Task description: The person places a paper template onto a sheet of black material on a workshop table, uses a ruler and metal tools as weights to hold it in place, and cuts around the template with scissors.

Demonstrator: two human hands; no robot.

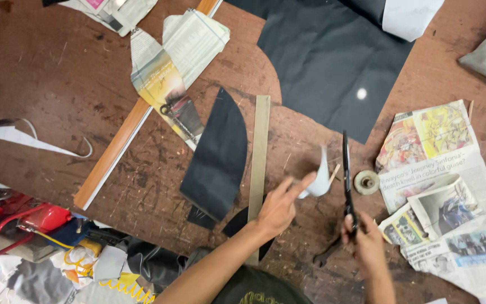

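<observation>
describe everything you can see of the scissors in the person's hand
The scissors are long, with dark, slim blades and black handles. The right hand grips the handles near the bottom of the picture, and the blades point away from the person, nearly straight up the frame, over the brown worktable. The blades look close together, next to a small white scrap pinched by the left hand. A small round spool lies just to their right.

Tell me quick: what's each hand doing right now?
Left hand: pinching a small white piece at its fingertips.
Right hand: closed on the scissors, blades pointing away.
</observation>
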